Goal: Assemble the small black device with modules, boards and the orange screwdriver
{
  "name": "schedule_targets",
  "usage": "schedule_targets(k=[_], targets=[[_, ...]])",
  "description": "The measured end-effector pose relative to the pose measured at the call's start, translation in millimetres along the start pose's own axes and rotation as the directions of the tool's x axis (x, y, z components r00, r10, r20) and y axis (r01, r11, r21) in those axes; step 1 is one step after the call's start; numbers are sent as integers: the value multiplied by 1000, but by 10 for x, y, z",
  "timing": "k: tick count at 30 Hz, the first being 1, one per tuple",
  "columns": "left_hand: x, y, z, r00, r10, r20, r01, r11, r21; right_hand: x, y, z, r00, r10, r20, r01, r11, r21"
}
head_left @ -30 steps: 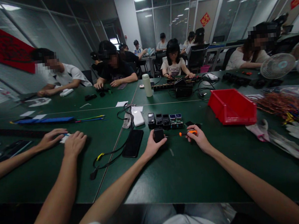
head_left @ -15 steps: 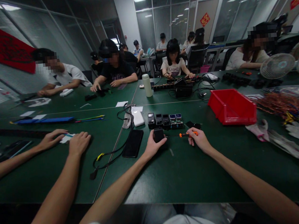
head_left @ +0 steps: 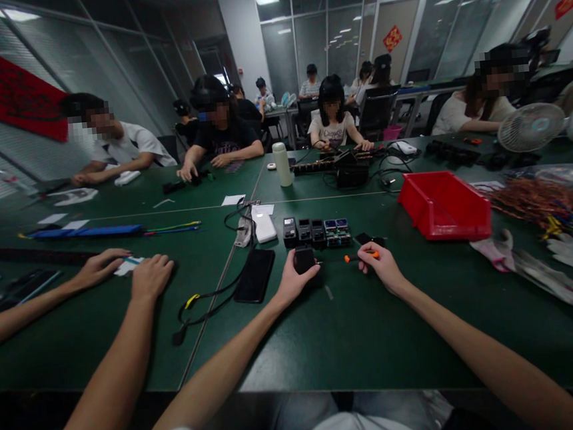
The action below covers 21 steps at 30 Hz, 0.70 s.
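Glass partitions (head_left: 280,55) framed a crowded workroom, where a long green table (head_left: 357,329) ran beneath rows of busy people. Left of the red bin (head_left: 460,223) and nearer the wearer, the left hand (head_left: 292,283) gripped a small black block (head_left: 304,258) between thumb and fingers, just above or on the tabletop. Between block and bin, the right hand (head_left: 385,268) held a slim tool (head_left: 353,258) by its orange-and-black handle, fingertips pinched around the grip. Its thin shaft pointed at the block; whether the tip touched could not be told.

Over the last second, the right hand's fingers had shifted slightly on the handle, while the left hand and block had barely moved. That suggested a small adjustment of the tool, with the block kept steady for it.

Also left of the bin stood a row of dark modules (head_left: 305,232) and blue-topped modules (head_left: 337,232), with a flat black piece (head_left: 369,239) just beyond the right hand. Farther left of the bin lay a black phone (head_left: 254,277), beside a looped cable (head_left: 213,292). Farthest left of these, a co-worker's hands (head_left: 152,277) handled a white piece (head_left: 128,265). Right of the bin lay bundled wires (head_left: 540,199) and pale gloves (head_left: 558,283).
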<state>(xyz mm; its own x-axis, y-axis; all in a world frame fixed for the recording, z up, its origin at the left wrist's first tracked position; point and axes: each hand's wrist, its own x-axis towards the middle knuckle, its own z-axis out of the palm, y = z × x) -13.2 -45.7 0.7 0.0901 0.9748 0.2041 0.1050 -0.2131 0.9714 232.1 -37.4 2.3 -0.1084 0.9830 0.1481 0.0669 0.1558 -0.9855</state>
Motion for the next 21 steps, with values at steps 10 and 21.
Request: schedule_targets(k=[10, 21], targets=[[7, -30, 8, 1000, -15, -14, 15, 1000, -3, 22, 85, -6, 999, 5, 41, 1, 992, -123], [-4, -20, 33, 1000, -14, -12, 14, 1000, 12, -33, 60, 35, 969, -152, 194, 232, 829, -509]])
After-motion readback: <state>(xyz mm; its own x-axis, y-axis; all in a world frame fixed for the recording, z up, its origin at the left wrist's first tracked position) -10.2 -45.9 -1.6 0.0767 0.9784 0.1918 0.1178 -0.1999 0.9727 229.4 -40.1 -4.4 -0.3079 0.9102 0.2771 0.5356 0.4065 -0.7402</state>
